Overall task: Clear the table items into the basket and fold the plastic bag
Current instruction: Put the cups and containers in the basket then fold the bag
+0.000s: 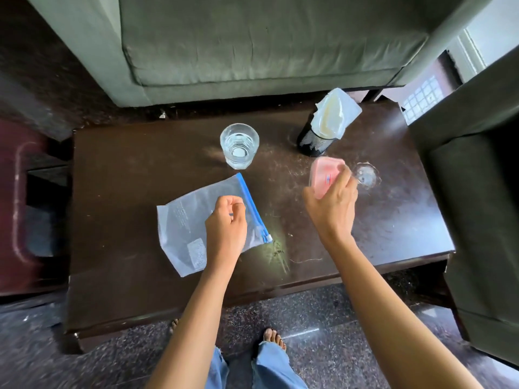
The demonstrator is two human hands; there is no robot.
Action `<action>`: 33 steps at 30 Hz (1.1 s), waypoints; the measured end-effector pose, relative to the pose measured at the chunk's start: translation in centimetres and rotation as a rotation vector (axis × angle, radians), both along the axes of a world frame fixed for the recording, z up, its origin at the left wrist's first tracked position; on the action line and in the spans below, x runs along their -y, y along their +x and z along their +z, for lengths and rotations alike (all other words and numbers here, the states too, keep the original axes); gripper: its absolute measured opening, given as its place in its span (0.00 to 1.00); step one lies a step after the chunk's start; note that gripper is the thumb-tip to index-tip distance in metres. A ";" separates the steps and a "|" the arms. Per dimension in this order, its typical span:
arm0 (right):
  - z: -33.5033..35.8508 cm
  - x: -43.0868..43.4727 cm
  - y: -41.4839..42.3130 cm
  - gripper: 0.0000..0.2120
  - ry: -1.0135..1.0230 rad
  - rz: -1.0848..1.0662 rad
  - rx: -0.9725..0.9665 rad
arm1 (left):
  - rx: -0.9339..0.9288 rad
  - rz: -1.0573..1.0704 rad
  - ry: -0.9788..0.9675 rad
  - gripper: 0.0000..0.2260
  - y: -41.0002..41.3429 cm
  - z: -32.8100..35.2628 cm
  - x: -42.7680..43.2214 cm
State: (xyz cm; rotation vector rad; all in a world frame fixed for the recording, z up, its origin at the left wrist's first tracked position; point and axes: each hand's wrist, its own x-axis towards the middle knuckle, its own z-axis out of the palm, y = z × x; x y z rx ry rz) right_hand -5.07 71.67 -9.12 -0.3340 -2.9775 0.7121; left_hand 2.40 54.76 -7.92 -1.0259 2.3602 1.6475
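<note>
The dark surface [126, 169] has bare room along its left and near edges; a sofa [252, 37] borders the far edge and an armchair [477, 192] the right. The plastic bag [185, 220] lies flat at the centre-left, its faint print and white label patch too small to read. The left hand [226, 223] hangs over the bag with its fingers curled; whether it pinches the plastic cannot be told. The right hand [334, 203] grips a pink packet [323, 175], partly hidden, just beside the black mesh basket [311, 140]. A glass [239, 146] stands apart.
</note>
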 end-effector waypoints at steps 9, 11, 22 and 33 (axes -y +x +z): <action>7.5 15.4 -2.4 0.25 -0.260 0.499 -0.266 | -0.085 0.206 -0.042 0.08 0.5 2.2 11.5; 8.6 19.8 -2.9 0.26 -0.299 0.597 -0.259 | -0.108 0.252 -0.046 0.08 0.8 2.8 14.7; 13.2 44.7 -3.1 0.25 -0.376 1.101 -0.145 | -0.212 0.501 -0.130 0.07 2.9 5.1 31.8; 10.7 64.8 -0.1 0.31 -0.119 1.582 0.083 | -0.172 0.564 -0.047 0.09 4.1 2.4 38.7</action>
